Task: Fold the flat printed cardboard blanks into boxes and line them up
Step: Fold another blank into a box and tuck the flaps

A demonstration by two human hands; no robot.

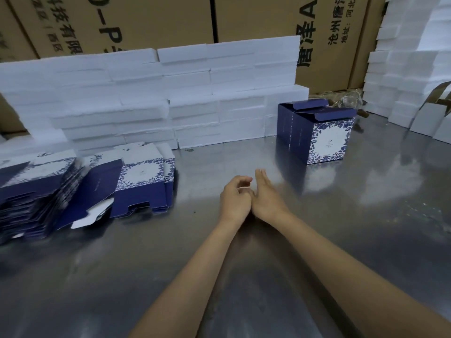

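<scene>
A slumped pile of flat blue-and-white printed blanks point(80, 184) lies on the left of the metal table point(244, 276). Two folded boxes point(322, 137) with a floral front stand side by side at the back right, their top flaps up. My left hand point(235, 198) and my right hand point(267, 198) meet over the middle of the table, touching at the thumbs. Neither holds anything. The left fingers are loosely curled, the right fingers are straight.
A low wall of white foam slabs point(151, 98) runs along the back of the table. More foam point(410, 69) is stacked at the right, with white open cartons point(429, 118) beside it. Big brown shipping cartons point(146, 18) stand behind.
</scene>
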